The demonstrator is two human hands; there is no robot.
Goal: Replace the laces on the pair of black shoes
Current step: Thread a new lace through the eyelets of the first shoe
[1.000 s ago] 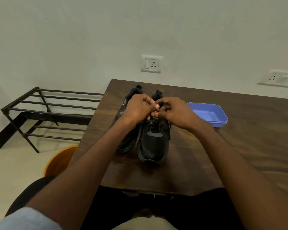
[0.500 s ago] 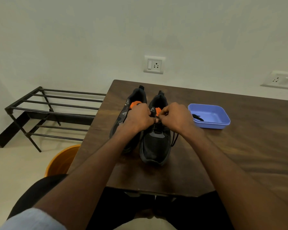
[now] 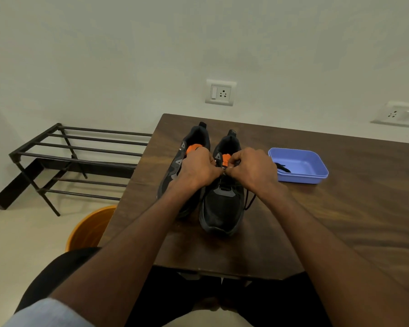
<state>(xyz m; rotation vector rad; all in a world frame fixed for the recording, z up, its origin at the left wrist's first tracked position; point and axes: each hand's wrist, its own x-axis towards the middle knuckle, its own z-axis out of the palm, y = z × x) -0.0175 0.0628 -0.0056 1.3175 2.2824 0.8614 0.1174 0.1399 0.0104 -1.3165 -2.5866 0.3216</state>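
Two black shoes stand side by side on our dark wooden table (image 3: 340,220), toes pointing toward us, heels toward the wall. Our right shoe (image 3: 222,208) has a matte mesh toe with a grey panel near the tongue and an orange lining at the collar; our left shoe (image 3: 175,171) shows grey side markings and the same orange inside, and our left forearm hides most of its front. Our left hand (image 3: 196,171) and right hand (image 3: 253,171) meet over the right shoe's eyelet area, fingers curled, pinching a black lace (image 3: 249,201) between them at the fingertips; a loop of that thin cord hangs down the shoe's outer side to the tabletop. Just beside our right hand, on the table, sits a shallow blue plastic tray (image 3: 316,175) with rounded corners, and a dark lace end (image 3: 281,166) lies inside it. Left of the table stands a black metal rack (image 3: 80,159) of thin bars, and a round orange bucket (image 3: 87,232) sits on the pale floor, partly hidden by the table's edge. A white switch socket (image 3: 220,92) is set in the plain wall behind.
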